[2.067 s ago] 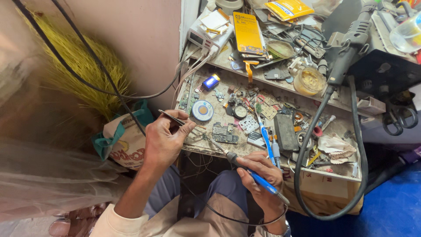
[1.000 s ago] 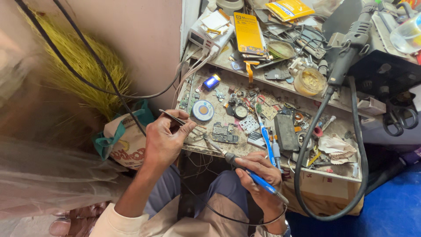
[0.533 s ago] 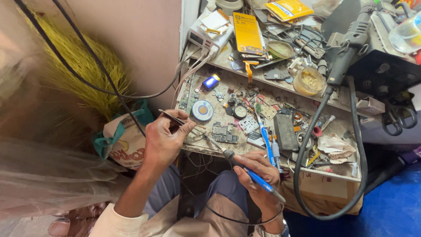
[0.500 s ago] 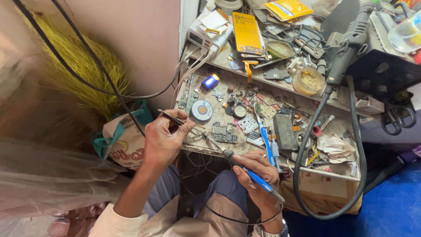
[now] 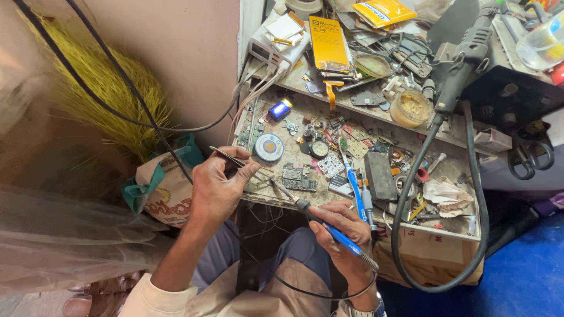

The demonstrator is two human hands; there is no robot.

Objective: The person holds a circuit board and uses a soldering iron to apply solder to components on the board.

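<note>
My left hand (image 5: 218, 189) pinches thin metal tweezers (image 5: 235, 160) whose tips reach a small part at the near left edge of the cluttered workbench (image 5: 276, 196). My right hand (image 5: 343, 229) grips a blue-handled soldering iron (image 5: 329, 226), its metal tip pointing up-left to the same spot by the tweezers. A small circuit board (image 5: 298, 178) lies just right of the tip. A round solder spool (image 5: 269, 147) sits just beyond the tweezers.
A thick black hose (image 5: 405, 194) from a handpiece (image 5: 461, 64) loops over the bench's right side. Small boards, pens, a yellow box (image 5: 329, 41) and a jar (image 5: 411, 107) crowd the bench. A broom (image 5: 111, 94) and a bag (image 5: 164, 188) stand at left.
Both hands hold their places; the soldering iron tip and the tweezers stay at the same spot, with only slight camera shift.
</note>
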